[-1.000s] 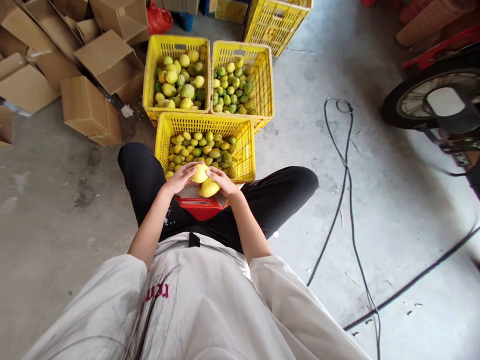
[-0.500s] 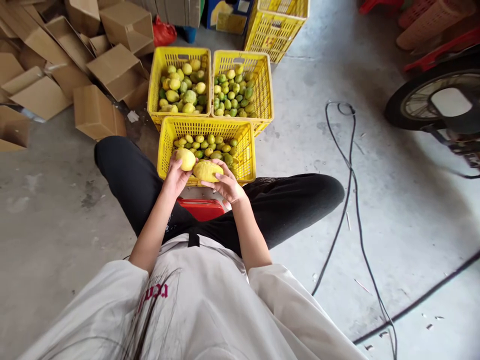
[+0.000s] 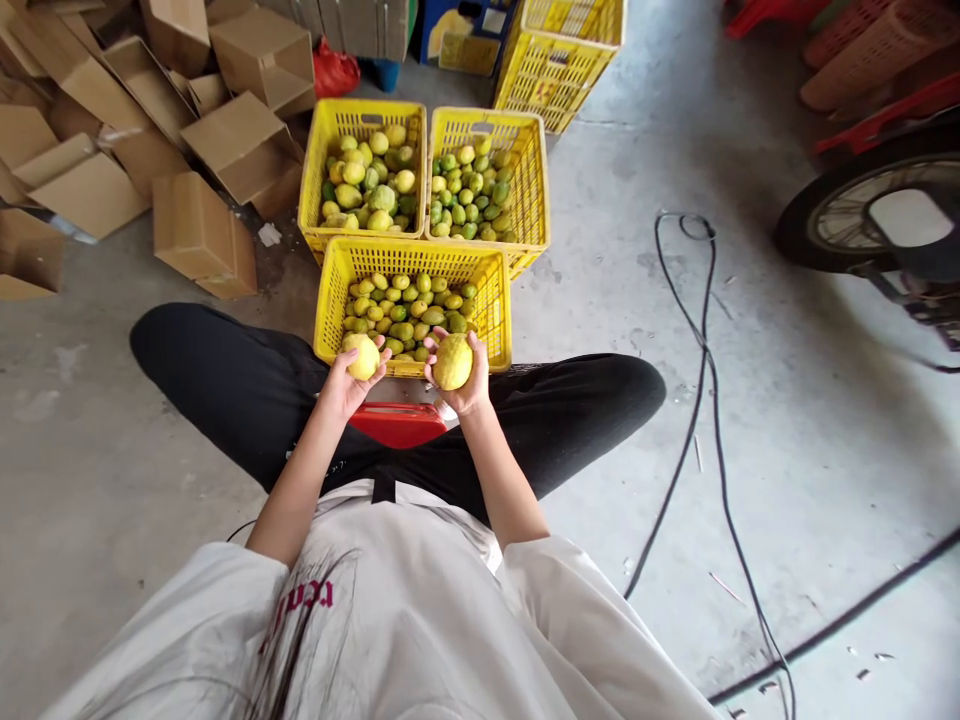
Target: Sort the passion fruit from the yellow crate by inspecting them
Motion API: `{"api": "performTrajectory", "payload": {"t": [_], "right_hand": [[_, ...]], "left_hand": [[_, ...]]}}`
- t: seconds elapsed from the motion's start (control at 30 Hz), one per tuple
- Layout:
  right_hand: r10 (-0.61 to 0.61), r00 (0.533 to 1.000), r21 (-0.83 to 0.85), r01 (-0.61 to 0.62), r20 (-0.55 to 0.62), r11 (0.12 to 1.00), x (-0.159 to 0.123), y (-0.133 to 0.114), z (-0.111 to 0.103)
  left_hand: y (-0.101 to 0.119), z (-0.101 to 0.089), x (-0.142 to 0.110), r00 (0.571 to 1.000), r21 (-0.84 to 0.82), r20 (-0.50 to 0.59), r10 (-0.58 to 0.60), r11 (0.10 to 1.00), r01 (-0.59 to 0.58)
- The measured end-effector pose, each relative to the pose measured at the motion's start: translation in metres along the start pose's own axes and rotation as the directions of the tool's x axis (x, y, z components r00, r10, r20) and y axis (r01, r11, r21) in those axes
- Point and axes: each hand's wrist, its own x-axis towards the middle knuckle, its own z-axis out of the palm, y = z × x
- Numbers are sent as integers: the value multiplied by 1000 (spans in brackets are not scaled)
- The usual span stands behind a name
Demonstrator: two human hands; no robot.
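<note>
My left hand (image 3: 343,386) is closed around a pale yellow lemon (image 3: 363,357), held over the near left corner of the front yellow crate (image 3: 489,268). A larger yellow lemon (image 3: 454,362) rests in my right hand (image 3: 472,388), fingers curled about its sides, above the near right part of that crate. The two lemons are apart. Inside the front crate lie many smaller green and yellow lemons (image 3: 405,312). Behind it, the back left crate (image 3: 311,175) holds large yellowish lemons, and the back right crate (image 3: 531,180) holds smaller, greener ones.
Open cardboard boxes (image 3: 199,235) are heaped at the left. Stacked yellow crates (image 3: 559,70) stand behind. A red stool (image 3: 397,425) is between my legs. A looped black cable (image 3: 705,340) lies on the floor at right, near a motorcycle wheel (image 3: 847,220).
My hands have moved apart and slightly toward me, each keeping its lemon. The lemon in my right hand has turned, its end now facing up. My knees have spread and lowered a little.
</note>
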Motion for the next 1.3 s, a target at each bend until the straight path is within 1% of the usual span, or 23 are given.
{"api": "performTrajectory", "payload": {"t": [0.07, 0.13, 0.33, 0.43, 0.6, 0.63, 0.7, 0.77, 0.87, 0.97, 1.07, 1.13, 1.23, 1.3], "right_hand": [[25, 1000, 11, -25, 2, 1000, 4, 1, -2], [15, 1000, 31, -15, 2, 999, 7, 3, -3], [-120, 992, 24, 119, 45, 993, 13, 7, -7], [-148, 989, 28, 148, 2, 989, 16, 5, -16], [-204, 978, 67, 206, -29, 976, 17, -2, -30], [-204, 978, 63, 206, -33, 977, 17, -3, -31], [-174, 984, 48, 176, -30, 983, 17, -3, -31], [-138, 990, 44, 139, -26, 989, 16, -4, -27], [-123, 991, 62, 126, -52, 990, 14, -5, -19], [-122, 989, 67, 127, -78, 990, 11, -6, -10], [-100, 992, 55, 105, -79, 993, 10, -6, -7], [-86, 993, 60, 91, -84, 994, 9, -5, -10], [-51, 997, 93, 55, -53, 994, 8, -5, -17], [-48, 999, 114, 51, -24, 992, 7, -7, -20]], "left_hand": [[1, 0, 4, 999, 17, 29, -16, 1000, 15], [1, 3, 7, 999, 26, 48, -16, 1000, 15], [-1, 14, 13, 997, -14, 17, -70, 997, 71], [-5, 12, 20, 994, 5, 28, -108, 994, 107], [-9, 5, 29, 978, 40, 122, -167, 986, 164], [-9, 4, 30, 977, 46, 113, -180, 983, 176], [-9, 5, 31, 980, 58, 51, -191, 980, 188], [-8, 7, 32, 983, 68, -17, -184, 980, 184], [-8, 9, 34, 985, 84, -64, -159, 983, 164], [-8, 12, 33, 994, 53, -69, -90, 994, 94], [-8, 16, 30, 999, -7, -20, -41, 999, 41], [-9, 18, 29, 999, -4, -6, -50, 999, 50], [-9, 20, 30, 996, 25, -50, -78, 997, 80], [-9, 18, 31, 993, 26, -72, -89, 996, 91]]}}
